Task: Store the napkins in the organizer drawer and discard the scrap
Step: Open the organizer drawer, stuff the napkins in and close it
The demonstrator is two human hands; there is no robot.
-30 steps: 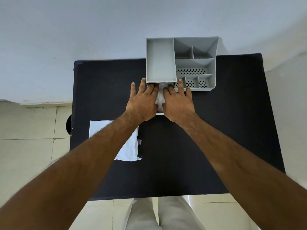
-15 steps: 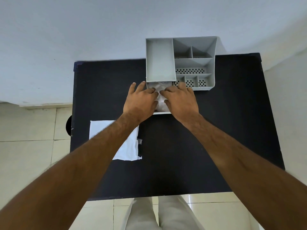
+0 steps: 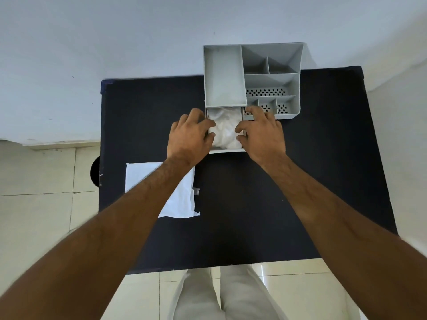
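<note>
A grey organizer (image 3: pixel 225 77) stands at the far edge of the black table (image 3: pixel 254 215). Its drawer (image 3: pixel 227 150) is pulled out toward me, with crumpled white napkins (image 3: pixel 225 128) lying inside. My left hand (image 3: pixel 189 137) sits at the drawer's left side and my right hand (image 3: pixel 262 133) at its right side, fingers curled and touching the napkins' edges. More white napkin sheets (image 3: pixel 182 199) lie flat on the table's left part, half hidden by my left forearm. A small torn scrap (image 3: pixel 196 191) lies at their right edge.
The organizer's right half has several small compartments (image 3: pixel 270 88), some with perforated floors. A white wall rises behind the table. Tiled floor surrounds it, and a dark round object (image 3: pixel 94 172) shows past the left edge. My legs are at the near edge.
Both hands have moved apart from the middle of the drawer to its two sides, which uncovers the napkins. The napkins now sit lower in the drawer.
</note>
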